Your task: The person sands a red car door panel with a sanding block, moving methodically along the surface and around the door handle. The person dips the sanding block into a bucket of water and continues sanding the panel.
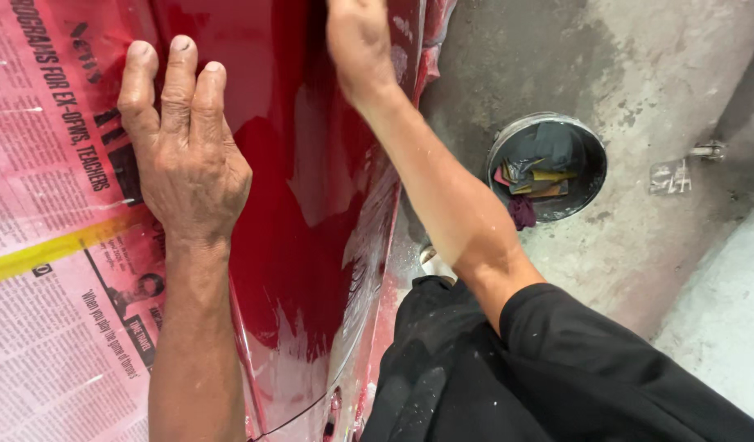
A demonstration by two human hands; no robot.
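A glossy dark red car body panel (303, 205) runs down the middle of the head view, wet with milky streaks. My left hand (185, 155) lies flat, fingers together and stretched out, across the edge where the panel meets newspaper masking (49, 245). My right hand (359, 45) presses against the panel near the top edge of the frame. Its fingers are cut off by the frame, so whatever it holds is hidden. My right forearm is wet and speckled with white residue.
A round metal basin (594, 155) of dark water with folded sanding sheets and rags stands on the concrete floor to the right. A strip of yellow tape (33, 255) crosses the newspaper. My black-clothed legs fill the lower right.
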